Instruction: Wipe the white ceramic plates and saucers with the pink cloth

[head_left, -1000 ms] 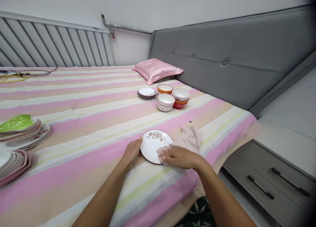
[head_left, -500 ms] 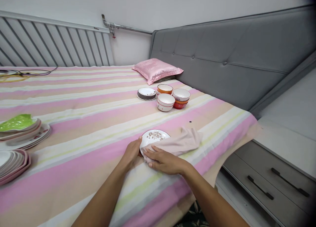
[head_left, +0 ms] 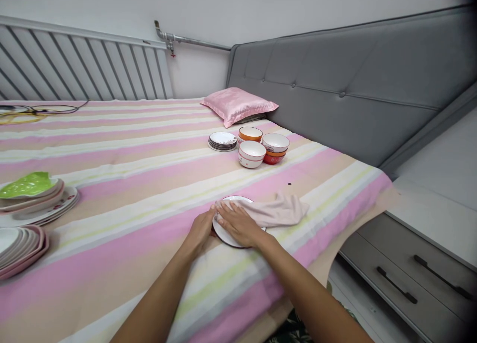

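Note:
A white plate (head_left: 231, 239) with a dark rim lies on the striped bed sheet in front of me. My left hand (head_left: 201, 229) grips its left edge, fingers curled against the rim. Over the plate's upper part, my right hand (head_left: 238, 224) presses a pale pink cloth (head_left: 278, 211) down with its fingers. The cloth's loose end trails to the right onto the sheet. Most of the plate's surface is covered by the hand and cloth.
Beyond stand a stack of small plates (head_left: 222, 140) and several bowls (head_left: 252, 154). At left are stacked dishes (head_left: 40, 199), a green leaf-shaped dish (head_left: 28, 185) and more plates (head_left: 22, 251). A pink pillow (head_left: 240, 106) lies by the grey headboard (head_left: 320, 79); a drawer cabinet (head_left: 417, 263) stands right.
My right hand has slid the cloth up and away from me across the plate, baring its near part and covering the flower pattern. My left hand stays at the edge.

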Demonstrator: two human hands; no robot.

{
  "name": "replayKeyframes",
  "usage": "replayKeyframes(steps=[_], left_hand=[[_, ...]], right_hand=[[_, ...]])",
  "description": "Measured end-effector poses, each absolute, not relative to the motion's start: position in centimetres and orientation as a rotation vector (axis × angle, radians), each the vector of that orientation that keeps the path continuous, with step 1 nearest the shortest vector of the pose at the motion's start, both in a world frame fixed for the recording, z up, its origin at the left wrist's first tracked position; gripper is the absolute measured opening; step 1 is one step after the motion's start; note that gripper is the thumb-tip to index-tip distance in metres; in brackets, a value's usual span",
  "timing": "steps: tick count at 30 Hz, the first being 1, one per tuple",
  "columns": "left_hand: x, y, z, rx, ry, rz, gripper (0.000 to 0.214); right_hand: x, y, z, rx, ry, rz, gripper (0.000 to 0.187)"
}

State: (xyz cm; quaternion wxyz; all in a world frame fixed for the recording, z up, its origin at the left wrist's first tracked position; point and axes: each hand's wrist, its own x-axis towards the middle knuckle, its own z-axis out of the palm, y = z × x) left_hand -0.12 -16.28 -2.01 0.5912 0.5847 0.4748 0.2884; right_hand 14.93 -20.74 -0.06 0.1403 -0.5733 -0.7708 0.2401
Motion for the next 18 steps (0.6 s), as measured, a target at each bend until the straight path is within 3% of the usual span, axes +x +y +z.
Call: replayKeyframes(steps=[8, 18], left_hand=[[0.1, -16.5, -1.3, 1.319, 1.093, 0.652, 0.056], [-0.1, -16.4, -1.3, 1.362, 1.113, 0.645, 0.056]], right_hand=[[16.6, -19.8, -1.0, -1.999, -2.155, 0.542, 0.063], [18.0, -21.9, -0.2, -2.239, -2.032, 0.702, 0.08]])
